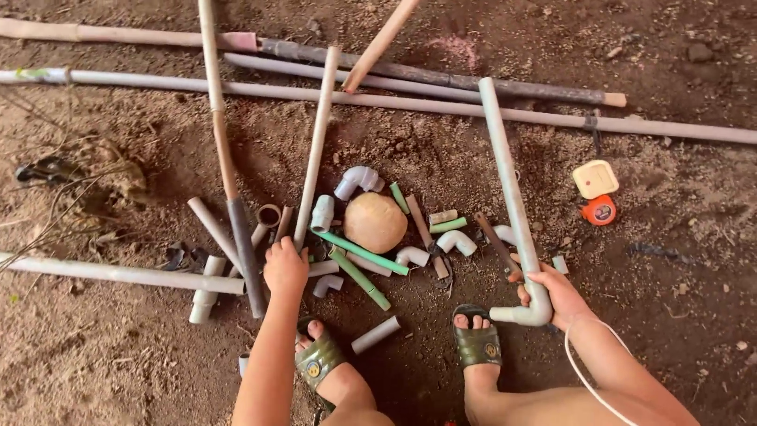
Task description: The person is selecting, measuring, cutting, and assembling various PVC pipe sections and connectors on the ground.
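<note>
A person squats on bare dirt over a scatter of plumbing offcuts, with a round tan stone (374,222) as the hub of the heap. Right of the stone, the right hand (557,293) is wrapped around the bend of a grey pipe with an elbow fitting (520,237), whose long leg slants up and away past the stone toward the long pipes lying across the ground beyond it. Left of the stone, the left hand (285,268) is curled at the near end of a thin pale pipe (315,150); whether the fingers fully grip it cannot be told from here. Just below the stone lie two green pipe pieces (361,267), and short white elbows (410,254) sit beside them. Well right of the stone rest an orange tape measure (600,210) and a small cream box (595,179). The risk, as it looks: the long leg, held only at the bend, could swing and sweep the loose fittings near the stone, or the joint could twist; feet in open green sandals (478,341) sit close to rolling offcuts
</note>
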